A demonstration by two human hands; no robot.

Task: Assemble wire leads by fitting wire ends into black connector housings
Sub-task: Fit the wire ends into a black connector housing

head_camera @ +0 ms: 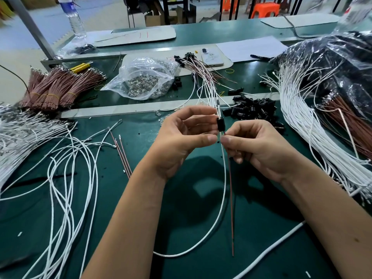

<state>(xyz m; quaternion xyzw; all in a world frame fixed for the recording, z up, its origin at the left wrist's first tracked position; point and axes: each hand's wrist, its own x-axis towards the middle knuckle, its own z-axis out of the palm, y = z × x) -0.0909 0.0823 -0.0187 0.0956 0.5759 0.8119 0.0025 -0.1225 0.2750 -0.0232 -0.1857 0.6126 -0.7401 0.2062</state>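
Observation:
A small black connector housing (220, 124) is held upright above the green table, between both hands. My left hand (185, 135) pinches it, thumb just below it and fingers curled behind its top. My right hand (257, 147) pinches a white wire (223, 178) and a thin red-brown wire (231, 208) right under the housing. Both wires hang down from it; the white one loops left over the mat. A metal terminal tip (218, 104) sticks out above the housing.
A heap of loose black housings (255, 109) lies behind my hands. Loose white wires (66, 164) spread at left, white wire bundles (314, 125) at right beside black plastic bags (332, 63). Brown wire bundles (58, 87) and a clear bag of metal parts (145, 79) sit further back.

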